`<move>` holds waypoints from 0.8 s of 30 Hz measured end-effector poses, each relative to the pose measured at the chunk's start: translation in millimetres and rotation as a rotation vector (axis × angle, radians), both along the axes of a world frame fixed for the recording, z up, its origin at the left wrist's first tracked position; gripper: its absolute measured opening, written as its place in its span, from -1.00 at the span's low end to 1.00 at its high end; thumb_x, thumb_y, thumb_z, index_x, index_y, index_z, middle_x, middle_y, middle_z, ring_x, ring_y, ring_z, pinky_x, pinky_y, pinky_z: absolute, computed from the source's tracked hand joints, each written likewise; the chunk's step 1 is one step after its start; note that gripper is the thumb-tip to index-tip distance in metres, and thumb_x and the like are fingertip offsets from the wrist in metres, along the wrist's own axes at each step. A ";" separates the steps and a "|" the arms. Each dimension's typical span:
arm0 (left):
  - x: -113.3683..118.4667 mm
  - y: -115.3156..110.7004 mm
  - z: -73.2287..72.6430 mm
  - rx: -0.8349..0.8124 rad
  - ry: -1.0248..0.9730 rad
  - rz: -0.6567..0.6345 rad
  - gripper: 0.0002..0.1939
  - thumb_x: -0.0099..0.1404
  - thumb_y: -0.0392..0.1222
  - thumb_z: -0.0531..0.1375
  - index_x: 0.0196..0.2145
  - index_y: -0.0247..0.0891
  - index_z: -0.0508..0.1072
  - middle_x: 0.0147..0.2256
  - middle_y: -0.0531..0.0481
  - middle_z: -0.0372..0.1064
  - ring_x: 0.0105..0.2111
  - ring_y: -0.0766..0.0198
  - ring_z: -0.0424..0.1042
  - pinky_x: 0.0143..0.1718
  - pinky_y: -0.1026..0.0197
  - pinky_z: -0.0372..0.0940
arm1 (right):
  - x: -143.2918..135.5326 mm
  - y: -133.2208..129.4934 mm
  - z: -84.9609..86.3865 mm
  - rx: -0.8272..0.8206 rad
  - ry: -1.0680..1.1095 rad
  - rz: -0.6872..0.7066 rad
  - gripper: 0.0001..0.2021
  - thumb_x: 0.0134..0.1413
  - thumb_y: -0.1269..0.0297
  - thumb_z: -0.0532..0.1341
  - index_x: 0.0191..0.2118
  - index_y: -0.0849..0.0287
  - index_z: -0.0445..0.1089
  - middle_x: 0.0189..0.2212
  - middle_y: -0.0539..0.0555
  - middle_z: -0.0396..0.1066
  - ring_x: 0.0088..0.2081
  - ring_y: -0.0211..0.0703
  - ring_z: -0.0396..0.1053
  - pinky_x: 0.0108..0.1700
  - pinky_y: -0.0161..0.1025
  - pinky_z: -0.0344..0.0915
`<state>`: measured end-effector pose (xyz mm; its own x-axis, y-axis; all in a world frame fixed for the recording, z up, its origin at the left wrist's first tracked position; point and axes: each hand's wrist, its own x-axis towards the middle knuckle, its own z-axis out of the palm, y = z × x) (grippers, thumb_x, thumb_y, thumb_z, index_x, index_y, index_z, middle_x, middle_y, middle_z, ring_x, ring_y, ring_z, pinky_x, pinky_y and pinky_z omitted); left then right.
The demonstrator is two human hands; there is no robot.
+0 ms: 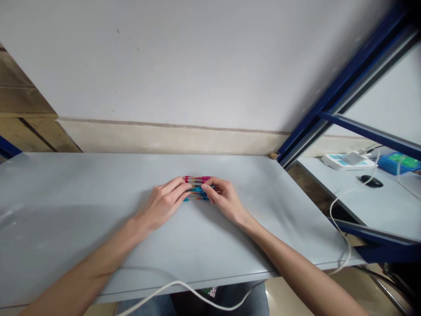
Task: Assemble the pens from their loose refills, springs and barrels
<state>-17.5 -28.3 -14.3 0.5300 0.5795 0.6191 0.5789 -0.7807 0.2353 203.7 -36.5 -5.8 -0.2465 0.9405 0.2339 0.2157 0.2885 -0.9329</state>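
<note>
Several pens lie side by side on the grey table, crosswise in front of me. A red and pink pen is at the far side of the row, and blue pens are nearer to me. My left hand has its fingers bent together over the left ends of the pens. At their right ends, my right hand grips with thumb and fingers drawn together. Fingers cover parts of the row, so how many pens each hand touches is hidden.
The grey table meets a white wall at the back. A white cable crosses by my lap. To the right, past a blue metal frame, another table holds a black mouse and a white power strip.
</note>
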 end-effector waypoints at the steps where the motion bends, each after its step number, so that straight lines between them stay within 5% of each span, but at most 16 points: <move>1: -0.8 0.3 -0.5 -0.016 -0.009 -0.008 -0.81 0.51 -0.28 0.10 -0.01 -0.25 0.47 -0.21 -0.04 0.44 -0.30 0.30 0.49 -0.26 0.24 0.40 | 0.1 0.3 -0.1 -0.002 0.014 0.007 -0.67 0.27 0.00 0.24 -0.33 0.20 0.42 -0.54 -0.06 0.25 -0.50 -0.29 0.13 -0.41 -0.30 0.10; 5: -1.3 -1.2 0.1 -0.044 -0.071 -0.070 -0.82 0.51 -0.27 0.09 -0.02 -0.25 0.46 -0.21 -0.06 0.46 -0.26 0.28 0.50 -0.22 0.23 0.41 | 0.3 -0.6 0.9 -0.022 0.067 0.001 -0.72 0.19 0.07 0.31 -0.18 0.21 0.49 -0.40 0.03 0.41 -0.45 -0.26 0.26 -0.37 -0.28 0.23; 12: 1.7 -5.7 -0.5 -0.046 -0.136 -0.086 -0.80 0.48 -0.31 0.15 0.03 -0.25 0.45 -0.20 -0.04 0.50 -0.26 0.30 0.54 -0.20 0.26 0.41 | 1.7 -2.2 -2.0 -0.048 0.070 -0.035 -0.69 0.14 0.04 0.37 -0.25 0.23 0.55 -0.46 0.05 0.45 -0.52 -0.27 0.25 -0.45 -0.28 0.20; 17: 4.1 -8.4 -2.2 0.015 -0.091 -0.099 -0.80 0.47 -0.31 0.16 0.02 -0.29 0.45 -0.18 -0.07 0.54 -0.26 0.29 0.56 -0.21 0.25 0.43 | 0.7 -7.2 0.4 0.075 -0.004 -0.019 -0.73 0.19 0.05 0.34 -0.23 0.19 0.58 -0.36 0.11 0.53 -0.41 -0.19 0.36 -0.36 -0.26 0.27; 24: 7.6 -15.0 5.8 0.202 0.029 -0.076 -0.82 0.49 -0.34 0.11 -0.02 -0.27 0.47 -0.30 -0.03 0.54 -0.38 0.29 0.49 -0.32 0.21 0.38 | -5.8 -12.5 -5.8 -0.102 -0.131 -0.047 -0.33 0.38 -0.15 0.04 -0.69 0.18 0.21 -0.75 -0.10 -0.04 -0.65 -0.36 -0.08 -0.54 -0.28 -0.06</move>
<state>-9.9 -43.3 -8.5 0.5871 0.4031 0.7021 0.5206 -0.8521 0.0538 197.9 -49.1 -11.6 -0.2236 0.9690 0.1050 0.3483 0.1801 -0.9199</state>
